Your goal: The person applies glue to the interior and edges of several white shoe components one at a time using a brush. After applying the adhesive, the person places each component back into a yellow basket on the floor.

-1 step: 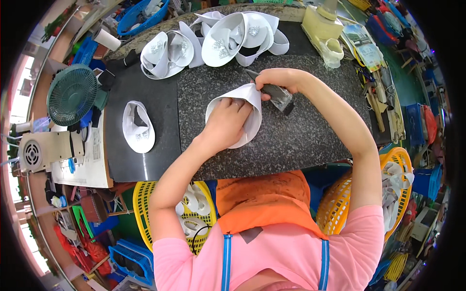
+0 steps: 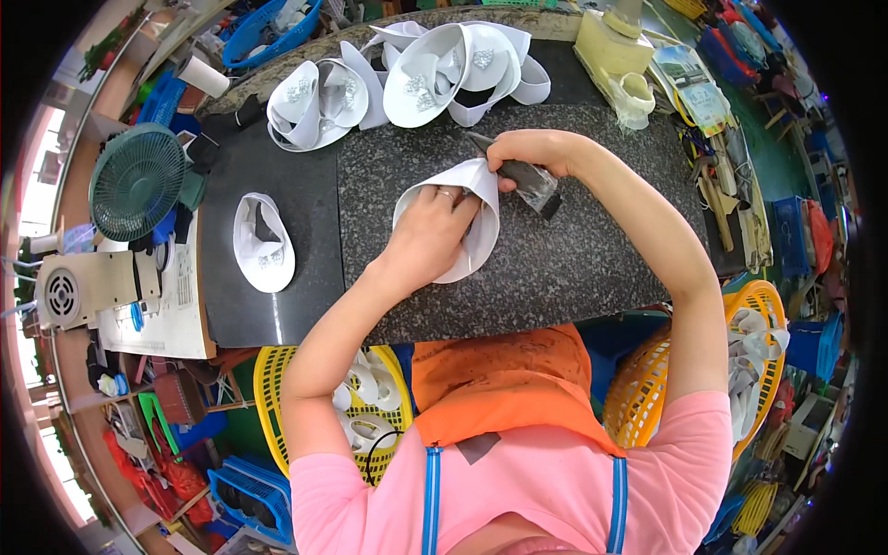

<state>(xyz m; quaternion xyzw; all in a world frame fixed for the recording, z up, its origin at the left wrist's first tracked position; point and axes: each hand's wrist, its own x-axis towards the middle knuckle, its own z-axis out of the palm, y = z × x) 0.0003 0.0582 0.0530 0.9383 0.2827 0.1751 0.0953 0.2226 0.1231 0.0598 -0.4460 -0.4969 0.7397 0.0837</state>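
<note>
- Left hand (image 2: 427,236) in close: fingers bent and slightly apart, dipping into the hollow of a smooth white piece (image 2: 478,250); the tips are hidden, so whether they pinch it I cannot tell. A ring (image 2: 446,193) shows on one finger.
- Right hand (image 2: 536,151) now, and here the fingers are curled tight around a dark tool (image 2: 534,188), narrow at one end, thick and blunt at the other, its surface scuffed and pale in patches. The grip sits right by the white piece's far edge.
- That white piece, curved like a rounded cup, is on the table (image 2: 573,268), speckled dark stone, near the middle.
- Off to the left, a smaller curled white piece (image 2: 269,273), glittering with silvery trim, lies on a smooth black sheet (image 2: 310,250).
- Along the back, glossy white strapped pieces (image 2: 416,97) crowd together in loops and ovals, silvery sparkle on them.
- Right of those, a yellowish, rough-coated block (image 2: 606,51).
- Below the table edge, two slotted plastic baskets, one yellow (image 2: 270,379), one orange-yellow (image 2: 763,301), hold more white pieces.
</note>
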